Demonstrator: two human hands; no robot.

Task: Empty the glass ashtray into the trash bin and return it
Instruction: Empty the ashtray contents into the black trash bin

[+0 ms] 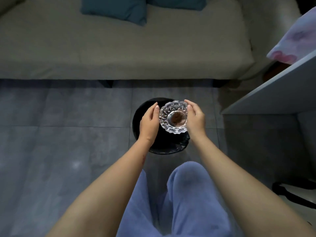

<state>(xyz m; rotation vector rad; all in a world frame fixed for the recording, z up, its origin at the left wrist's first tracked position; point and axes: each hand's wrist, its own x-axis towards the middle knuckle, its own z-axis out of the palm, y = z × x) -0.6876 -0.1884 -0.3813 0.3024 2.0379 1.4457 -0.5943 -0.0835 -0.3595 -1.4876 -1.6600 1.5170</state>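
A cut-glass ashtray (173, 117) with brown ash in its bowl is held upright over a round black trash bin (168, 146) on the floor. My left hand (149, 123) presses its left rim with thumb and fingers. On the opposite rim my right hand (195, 118) grips from the right. The ashtray and both hands cover most of the bin's opening; only its dark rim and mesh wall show.
A beige sofa (119, 48) with teal cushions (114, 9) runs across the back. A grey table edge (273, 93) with a floral cloth (297, 35) juts in at the right. Grey floor tiles (59, 134) spread to the left. My blue-trousered knees (184, 194) are below the bin.
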